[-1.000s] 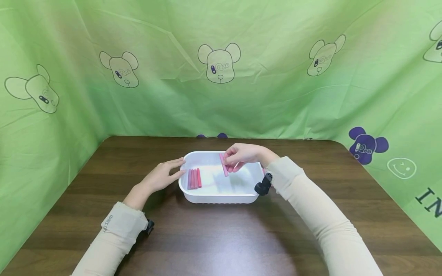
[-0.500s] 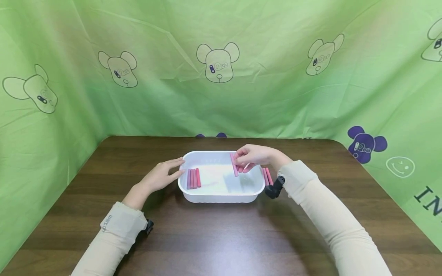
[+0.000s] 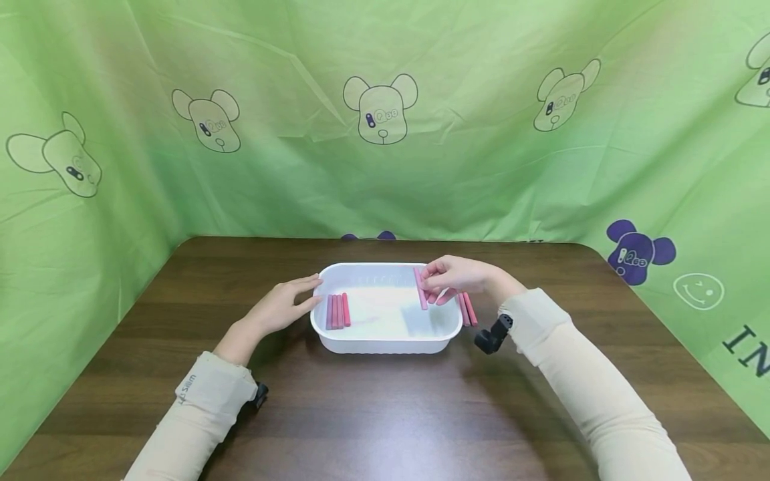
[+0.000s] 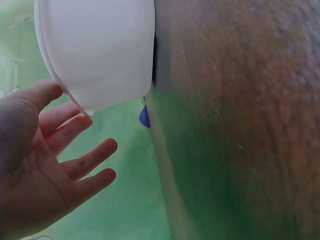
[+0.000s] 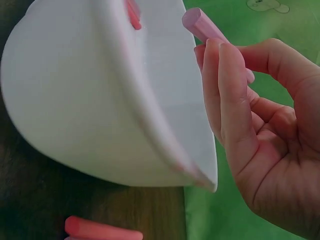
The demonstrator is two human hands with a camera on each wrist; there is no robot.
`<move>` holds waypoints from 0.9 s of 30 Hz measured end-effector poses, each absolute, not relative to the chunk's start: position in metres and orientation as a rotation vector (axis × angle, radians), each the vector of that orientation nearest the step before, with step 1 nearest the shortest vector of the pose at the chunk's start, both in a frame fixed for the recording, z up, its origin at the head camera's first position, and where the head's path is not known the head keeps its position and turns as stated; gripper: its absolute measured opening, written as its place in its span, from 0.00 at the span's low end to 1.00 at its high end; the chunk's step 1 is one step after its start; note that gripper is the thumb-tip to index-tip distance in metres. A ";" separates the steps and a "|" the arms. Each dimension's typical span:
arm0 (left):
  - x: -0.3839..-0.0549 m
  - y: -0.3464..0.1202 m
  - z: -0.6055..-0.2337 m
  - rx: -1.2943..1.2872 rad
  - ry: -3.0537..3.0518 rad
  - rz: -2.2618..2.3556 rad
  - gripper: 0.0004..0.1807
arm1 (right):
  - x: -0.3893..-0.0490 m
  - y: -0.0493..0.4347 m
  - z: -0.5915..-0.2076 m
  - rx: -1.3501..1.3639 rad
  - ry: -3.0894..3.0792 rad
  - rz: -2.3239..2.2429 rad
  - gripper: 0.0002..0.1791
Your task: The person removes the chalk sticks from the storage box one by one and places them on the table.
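A white plastic basin (image 3: 385, 347) stands on the table. Above its right part, my right hand (image 3: 448, 277) pinches a slim pink chalk-like stick (image 3: 420, 289) between thumb and fingertips. The stick's flat, blunt end (image 5: 192, 19) shows in the right wrist view. At the basin's left end my left hand (image 3: 281, 306) touches the rim with straight, spread fingers; the left wrist view shows thumb and fingertips at the rim (image 4: 50, 65). Inside the basin, several similar sticks (image 3: 338, 311), purple to red, lie side by side at the left.
Outside the basin's right side, pink and red sticks (image 3: 470, 309) lie on the brown wooden table (image 3: 373, 414). A green printed cloth (image 3: 385, 187) hangs behind and at both sides of the table.
My right hand has moved right across the basin, carrying the pink stick with it. The sticks outside at the right have come into fuller view. My left hand stays at the rim.
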State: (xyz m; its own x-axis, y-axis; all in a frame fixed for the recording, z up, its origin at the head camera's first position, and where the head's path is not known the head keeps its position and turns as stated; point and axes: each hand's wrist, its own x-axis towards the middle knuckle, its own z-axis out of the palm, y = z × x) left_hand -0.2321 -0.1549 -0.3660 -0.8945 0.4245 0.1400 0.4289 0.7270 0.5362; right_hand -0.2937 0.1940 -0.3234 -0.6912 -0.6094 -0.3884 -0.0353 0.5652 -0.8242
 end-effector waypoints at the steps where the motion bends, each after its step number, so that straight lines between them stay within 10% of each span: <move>1: -0.232 -0.155 -0.366 -0.719 -2.912 -0.909 0.27 | -0.293 0.196 -0.324 -0.510 2.128 -1.103 0.13; 27: -0.233 -0.155 -0.368 -0.723 -2.910 -0.896 0.26 | -0.280 0.250 -0.342 -0.416 2.128 -1.355 0.09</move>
